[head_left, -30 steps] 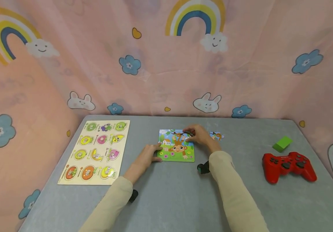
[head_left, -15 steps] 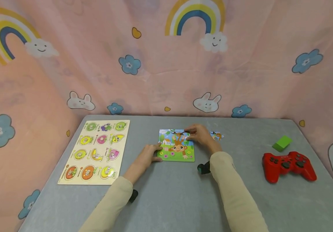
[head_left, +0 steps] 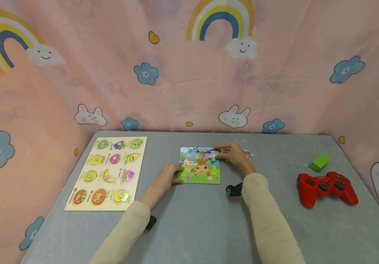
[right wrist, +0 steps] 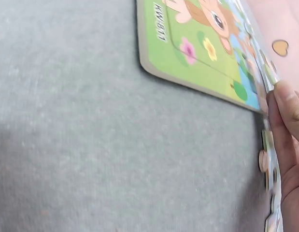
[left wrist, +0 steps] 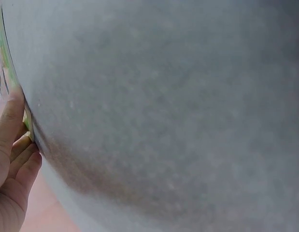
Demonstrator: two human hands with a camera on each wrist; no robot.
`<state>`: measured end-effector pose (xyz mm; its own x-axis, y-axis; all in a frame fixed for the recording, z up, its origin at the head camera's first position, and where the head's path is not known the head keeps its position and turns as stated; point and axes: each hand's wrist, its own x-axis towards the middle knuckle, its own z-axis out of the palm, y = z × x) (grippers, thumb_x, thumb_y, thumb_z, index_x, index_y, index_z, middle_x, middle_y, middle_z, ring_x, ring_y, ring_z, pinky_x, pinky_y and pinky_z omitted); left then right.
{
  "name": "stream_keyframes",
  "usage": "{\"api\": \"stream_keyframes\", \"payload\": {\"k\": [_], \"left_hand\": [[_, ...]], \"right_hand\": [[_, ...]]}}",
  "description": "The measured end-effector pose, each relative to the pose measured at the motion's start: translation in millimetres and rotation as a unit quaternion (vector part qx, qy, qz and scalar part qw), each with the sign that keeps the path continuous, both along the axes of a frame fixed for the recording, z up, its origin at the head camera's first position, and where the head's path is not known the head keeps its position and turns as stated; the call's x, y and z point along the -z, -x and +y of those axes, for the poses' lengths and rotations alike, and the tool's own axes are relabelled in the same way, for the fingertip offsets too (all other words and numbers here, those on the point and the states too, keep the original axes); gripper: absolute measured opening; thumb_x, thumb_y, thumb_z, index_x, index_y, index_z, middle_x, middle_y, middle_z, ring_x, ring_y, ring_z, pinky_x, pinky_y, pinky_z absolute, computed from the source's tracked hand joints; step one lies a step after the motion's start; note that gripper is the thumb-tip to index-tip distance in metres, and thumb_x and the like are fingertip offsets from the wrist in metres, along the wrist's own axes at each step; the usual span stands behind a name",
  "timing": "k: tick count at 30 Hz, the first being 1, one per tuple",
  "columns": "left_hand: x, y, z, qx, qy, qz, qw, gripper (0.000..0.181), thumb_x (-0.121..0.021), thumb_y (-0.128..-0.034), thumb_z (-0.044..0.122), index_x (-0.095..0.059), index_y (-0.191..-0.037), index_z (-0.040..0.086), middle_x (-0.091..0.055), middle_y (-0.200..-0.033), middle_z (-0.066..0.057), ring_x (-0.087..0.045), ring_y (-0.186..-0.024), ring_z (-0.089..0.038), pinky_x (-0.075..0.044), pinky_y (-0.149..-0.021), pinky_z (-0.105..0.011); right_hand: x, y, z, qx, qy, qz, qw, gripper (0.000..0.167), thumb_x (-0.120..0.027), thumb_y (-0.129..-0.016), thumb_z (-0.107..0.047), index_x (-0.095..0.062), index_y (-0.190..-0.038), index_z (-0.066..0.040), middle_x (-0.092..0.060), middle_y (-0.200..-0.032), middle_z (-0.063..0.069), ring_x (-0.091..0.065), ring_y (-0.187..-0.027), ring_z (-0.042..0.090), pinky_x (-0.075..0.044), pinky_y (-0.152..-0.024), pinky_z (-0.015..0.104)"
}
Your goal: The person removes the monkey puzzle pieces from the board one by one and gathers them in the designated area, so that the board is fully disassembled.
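Note:
A monkey jigsaw puzzle board lies on the grey table, with a green and blue picture. My left hand grips its left edge; in the left wrist view the left hand has its thumb on the board's edge. At the upper right corner my right hand pinches a puzzle piece between thumb and fingers, partly hidden by them. The right wrist view shows the right hand beside the board. Right of the board lie loose puzzle pieces, partly covered by the hand.
To the left lies a cream fruit-and-vegetable knob puzzle. A red game controller and a green block sit on the right. A pink patterned cloth hangs behind the grey table.
My right hand has shifted slightly to the right at the board's upper right corner, covering more of the loose pieces. The left hand stays on the left edge.

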<state>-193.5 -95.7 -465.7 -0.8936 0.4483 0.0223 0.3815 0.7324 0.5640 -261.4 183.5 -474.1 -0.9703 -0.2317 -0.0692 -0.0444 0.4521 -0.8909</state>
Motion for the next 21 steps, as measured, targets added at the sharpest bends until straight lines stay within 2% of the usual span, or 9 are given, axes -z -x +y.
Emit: {"api": "stream_keyframes", "payload": {"k": [6,13,16,21], "left_hand": [[0.3,0.5,-0.6,0.008,-0.003,0.013,0.9999,0.052,-0.08,-0.0701,0.012,-0.064,-0.114,-0.011,-0.056,-0.128,-0.026,-0.055,-0.118,-0.039,-0.045,-0.1,-0.044],[-0.8,-0.5,-0.7,0.005,-0.006,0.005,1.0,0.051,-0.08,-0.0713,0.012,-0.064,-0.115,-0.01,-0.055,-0.129,-0.025,-0.053,-0.119,-0.039,-0.044,-0.101,-0.044],[-1.1,-0.7,-0.7,0.006,-0.007,0.005,0.9999,0.051,-0.08,-0.0712,0.011,-0.064,-0.114,-0.01,-0.055,-0.129,-0.025,-0.054,-0.119,-0.039,-0.044,-0.101,-0.044],[-1.2,-0.5,0.0,0.005,-0.007,0.006,0.9999,0.05,-0.08,-0.0708,0.011,-0.065,-0.114,-0.01,-0.056,-0.129,-0.025,-0.054,-0.119,-0.038,-0.044,-0.101,-0.044]], "right_hand": [[2.1,-2.5,11,0.019,0.036,-0.039,0.9984,0.041,-0.075,-0.082,-0.01,-0.065,-0.122,-0.001,-0.064,-0.118,0.021,-0.06,-0.071,0.011,-0.048,-0.057,0.024],[2.5,-6.3,22,0.04,0.061,-0.051,0.996,0.042,-0.076,-0.081,-0.008,-0.065,-0.121,0.0,-0.061,-0.126,0.02,-0.065,-0.082,0.007,-0.055,-0.07,0.023],[2.6,-8.1,27,0.038,0.064,-0.052,0.9958,0.042,-0.076,-0.081,-0.006,-0.065,-0.121,0.0,-0.059,-0.128,0.02,-0.065,-0.09,0.013,-0.055,-0.073,0.024],[3.1,-10.2,37,0.044,0.055,-0.043,0.9966,0.043,-0.077,-0.08,-0.008,-0.065,-0.121,-0.001,-0.057,-0.131,0.019,-0.058,-0.111,0.024,-0.053,-0.082,0.024]]}}
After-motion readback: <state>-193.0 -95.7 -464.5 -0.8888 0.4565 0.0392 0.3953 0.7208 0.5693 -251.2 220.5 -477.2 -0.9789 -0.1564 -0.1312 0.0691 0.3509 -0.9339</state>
